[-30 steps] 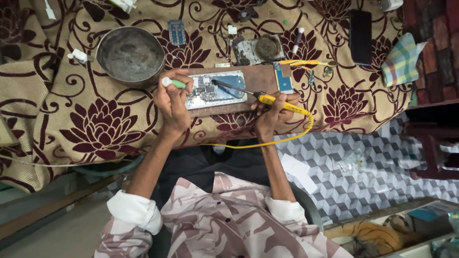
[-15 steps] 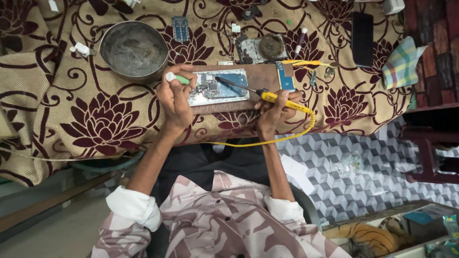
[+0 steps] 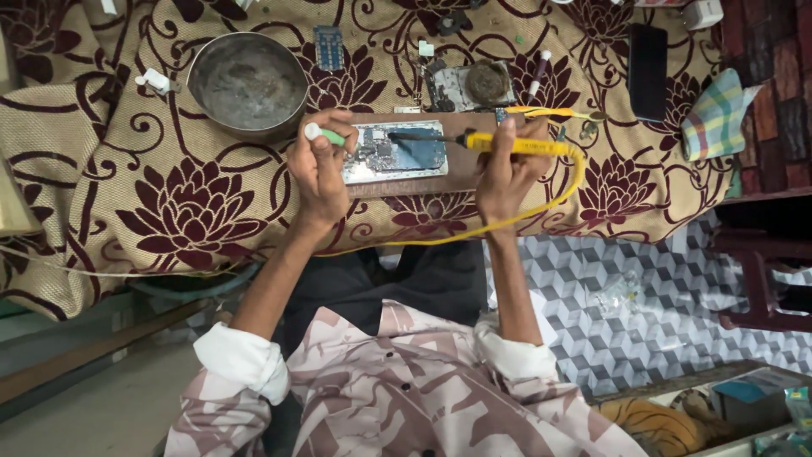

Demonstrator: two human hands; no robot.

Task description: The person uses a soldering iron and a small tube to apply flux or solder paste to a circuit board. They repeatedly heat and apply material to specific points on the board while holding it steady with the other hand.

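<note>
In the upper middle of the head view, an opened phone point(image 3: 396, 152) is lying on a brown board point(image 3: 461, 173) on the flowered cloth point(image 3: 127, 195), while a yellow-handled soldering iron point(image 3: 507, 145) is being gripped by the curled fingers of the right hand point(image 3: 506, 173), its tip over the phone's exposed board. A green-and-white tool point(image 3: 326, 134) is being pinched by the left hand point(image 3: 320, 165) at the phone's left edge. Soldering appears to be in hand; a steady, precise tip touch is being called for, judging by the small parts.
</note>
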